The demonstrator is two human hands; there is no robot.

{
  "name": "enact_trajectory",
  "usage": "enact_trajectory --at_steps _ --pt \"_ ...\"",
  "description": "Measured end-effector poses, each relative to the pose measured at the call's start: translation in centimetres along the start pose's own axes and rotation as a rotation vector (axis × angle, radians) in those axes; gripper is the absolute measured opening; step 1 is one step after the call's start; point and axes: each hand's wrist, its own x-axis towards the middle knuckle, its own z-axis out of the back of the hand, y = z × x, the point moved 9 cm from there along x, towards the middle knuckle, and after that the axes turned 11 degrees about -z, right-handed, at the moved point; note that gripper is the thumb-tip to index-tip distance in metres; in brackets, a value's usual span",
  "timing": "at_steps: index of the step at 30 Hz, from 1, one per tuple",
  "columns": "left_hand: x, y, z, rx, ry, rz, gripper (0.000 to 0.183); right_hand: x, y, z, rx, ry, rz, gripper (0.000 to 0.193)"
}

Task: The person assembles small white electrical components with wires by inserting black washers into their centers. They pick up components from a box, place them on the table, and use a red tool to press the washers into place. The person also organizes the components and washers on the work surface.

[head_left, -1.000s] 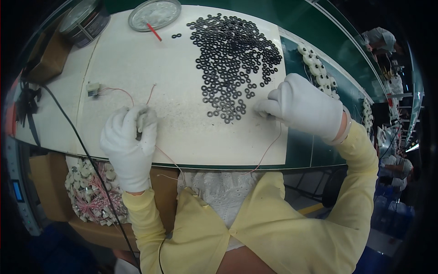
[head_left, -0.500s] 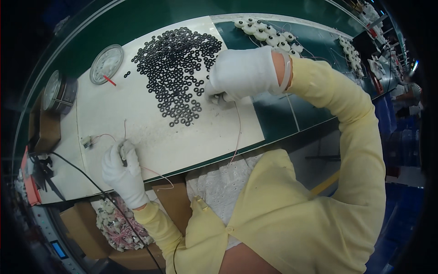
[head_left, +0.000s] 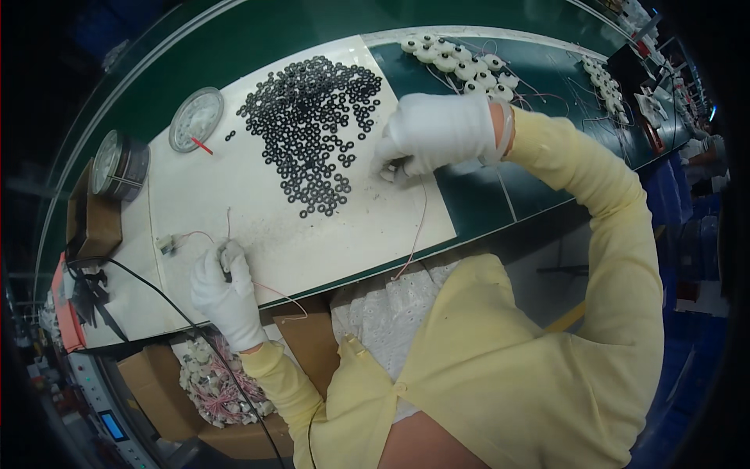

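Note:
My right hand, in a white glove, is over the right part of the white board, just right of the black rings. Its fingers are pinched together, and a thin pink wire hangs from beneath them toward my lap. Something dark shows at the fingertips, too small to name. Near the front edge of the board, my gloved left hand is closed on a thin pink wire. Beyond its fingers, more wire leads to a small pale block-shaped part on the board.
Round cream-coloured parts with black centres and wires stand on the green table. At left are a round clear lid with a red strip, and a spool-like container. An open carton of wired parts sits below the table edge.
The whole view has shifted slightly. My right hand has drawn a little back and right, away from the black rings. My left hand keeps its hold in about the same place.

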Motion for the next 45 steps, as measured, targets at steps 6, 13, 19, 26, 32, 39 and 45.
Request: enact_trajectory --at_steps 6,13,19,26,32,39,45 --pt "0.3 0.0 -0.3 -0.025 0.023 0.032 0.02 -5.7 1.0 -0.1 -0.639 -0.268 -0.019 0.038" --pt "0.0 0.1 -0.2 -0.024 0.011 0.001 0.02 -10.3 2.7 0.8 -0.263 -0.163 -0.111 0.026" --pt "0.2 0.1 -0.3 -0.015 0.034 0.03 0.019 -7.9 2.0 1.5 -0.305 -0.292 -0.286 0.036" --pt "0.4 -0.1 -0.3 -0.02 0.023 0.0 0.019 -5.6 -1.2 -0.5 -0.074 -0.383 -0.474 0.047" --pt "0.3 0.0 -0.2 -0.029 0.032 0.012 0.018 -5.6 -1.7 -2.9 0.116 -0.293 -0.576 0.047" --pt "0.5 -0.2 0.0 -0.048 -0.01 -0.027 0.021 -5.4 1.7 -1.6 -0.147 -0.536 -0.152 0.036" --pt "0.5 -0.2 0.2 -0.018 -0.018 -0.046 0.023 -5.8 -0.2 0.1 -0.004 -0.382 -0.321 0.027"
